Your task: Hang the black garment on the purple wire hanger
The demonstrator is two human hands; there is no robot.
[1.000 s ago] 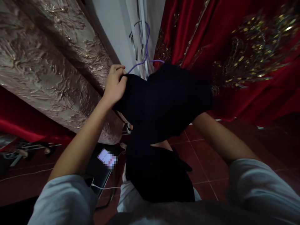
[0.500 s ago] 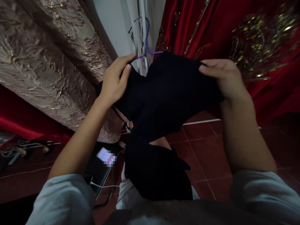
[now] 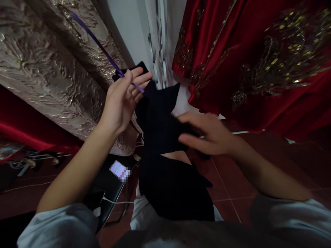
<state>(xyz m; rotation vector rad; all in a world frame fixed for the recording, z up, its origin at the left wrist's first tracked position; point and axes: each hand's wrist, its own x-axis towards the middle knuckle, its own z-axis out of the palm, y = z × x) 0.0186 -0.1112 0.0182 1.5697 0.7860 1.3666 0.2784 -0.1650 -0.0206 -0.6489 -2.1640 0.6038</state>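
Observation:
A thin purple clothes hanger [image 3: 97,41] lies across my left hand [image 3: 122,94], its thumb closed over it and the palm turned up. Behind those fingers and below them hangs a dark navy garment [image 3: 160,110], which drops toward the lap. My right hand [image 3: 207,132] is at the garment's right side, thumb and forefinger apart with dark cloth between and behind them; it is slightly blurred. Whether it touches the cloth is unclear. More black cloth [image 3: 176,189] lies over my lap.
A beige embossed curtain-like fabric [image 3: 64,69] hangs at left. Red satin cloth with gold sequins [image 3: 279,62] hangs at right. White metal rods [image 3: 160,34] stand at the back. A lit phone [image 3: 119,169] and a white cable [image 3: 116,201] lie on a black seat at lower left.
My left hand has turned palm up, and the hanger has swung up to the left out of the garment's neck. My right hand has let go of the garment's right end and moved inward and down.

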